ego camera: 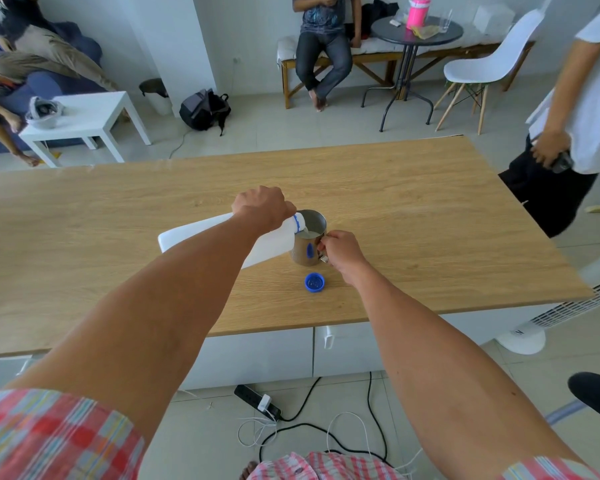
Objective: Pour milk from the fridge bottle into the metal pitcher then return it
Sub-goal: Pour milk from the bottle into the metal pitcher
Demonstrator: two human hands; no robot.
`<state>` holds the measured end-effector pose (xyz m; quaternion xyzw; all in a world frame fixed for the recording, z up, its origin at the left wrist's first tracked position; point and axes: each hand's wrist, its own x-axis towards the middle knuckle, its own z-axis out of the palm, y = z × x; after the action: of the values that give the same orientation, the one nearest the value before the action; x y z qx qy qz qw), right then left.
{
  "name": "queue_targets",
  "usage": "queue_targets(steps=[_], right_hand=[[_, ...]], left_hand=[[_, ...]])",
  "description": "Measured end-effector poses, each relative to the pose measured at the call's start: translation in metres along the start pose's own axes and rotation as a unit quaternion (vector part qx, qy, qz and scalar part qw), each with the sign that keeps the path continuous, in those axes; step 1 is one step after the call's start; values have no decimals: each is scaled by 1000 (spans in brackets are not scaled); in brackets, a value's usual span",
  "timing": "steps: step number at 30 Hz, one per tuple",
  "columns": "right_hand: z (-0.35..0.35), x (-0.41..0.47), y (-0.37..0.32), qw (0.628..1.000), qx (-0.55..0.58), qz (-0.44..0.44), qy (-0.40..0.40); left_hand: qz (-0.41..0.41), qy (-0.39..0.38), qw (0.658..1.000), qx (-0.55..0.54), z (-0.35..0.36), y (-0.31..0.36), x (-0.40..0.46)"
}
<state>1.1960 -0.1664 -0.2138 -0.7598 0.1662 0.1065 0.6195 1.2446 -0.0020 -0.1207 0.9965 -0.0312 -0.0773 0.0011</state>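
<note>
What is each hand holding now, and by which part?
Left hand holds the tilted milk bottle near its neck, pouring. Right hand holds the pitcher by its handle.

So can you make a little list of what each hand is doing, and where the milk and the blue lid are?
left hand: grips the tilted white milk bottle
right hand: holds the metal pitcher by its handle
milk: pouring from the bottle's mouth into the pitcher
blue lid: off the bottle, lying on the wooden table in front of the pitcher
</note>
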Motion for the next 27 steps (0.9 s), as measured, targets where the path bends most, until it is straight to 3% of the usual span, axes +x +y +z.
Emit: queue_targets(steps=[27], right_hand=[[0,0,1,1000,0,6,3]], left_hand=[[-6,2,1000,5,0,1,1]])
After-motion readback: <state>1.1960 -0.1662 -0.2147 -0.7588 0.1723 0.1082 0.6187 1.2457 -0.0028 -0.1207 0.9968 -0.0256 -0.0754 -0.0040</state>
